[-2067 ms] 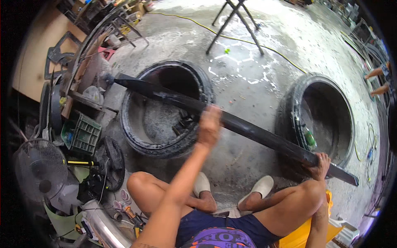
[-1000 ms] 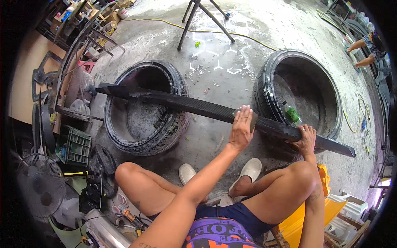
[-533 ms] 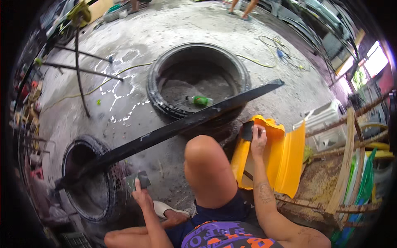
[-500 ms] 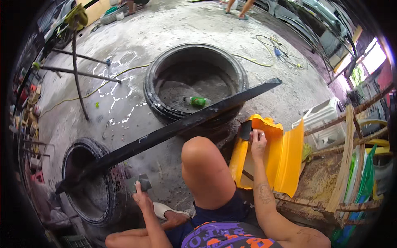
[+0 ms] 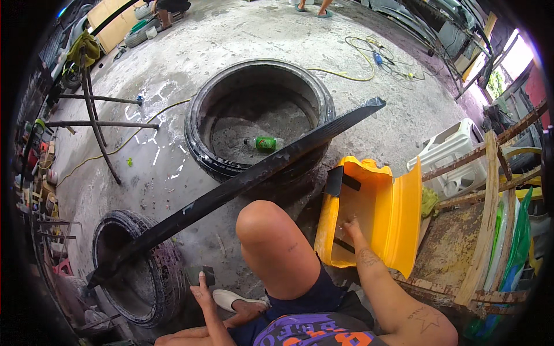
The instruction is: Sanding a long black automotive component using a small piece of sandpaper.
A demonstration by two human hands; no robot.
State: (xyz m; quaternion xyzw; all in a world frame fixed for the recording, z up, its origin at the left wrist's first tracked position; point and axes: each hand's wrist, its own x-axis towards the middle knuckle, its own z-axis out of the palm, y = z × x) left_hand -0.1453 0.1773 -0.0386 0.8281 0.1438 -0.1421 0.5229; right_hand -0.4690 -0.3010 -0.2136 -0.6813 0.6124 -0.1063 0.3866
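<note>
Grips a flat dark pad (image 5: 209, 277) in the left hand (image 5: 202, 294) near a tyre (image 5: 164, 277), has the right hand (image 5: 350, 226) inside an open bright-yellow container (image 5: 407, 216), cannot tell whether clenched or loose

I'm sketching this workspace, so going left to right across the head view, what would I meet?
Lower-left tire, left hand, green-labelled bottle, cut-open yellow plastic container, white plastic stool, green plastic sheeting.
</note>
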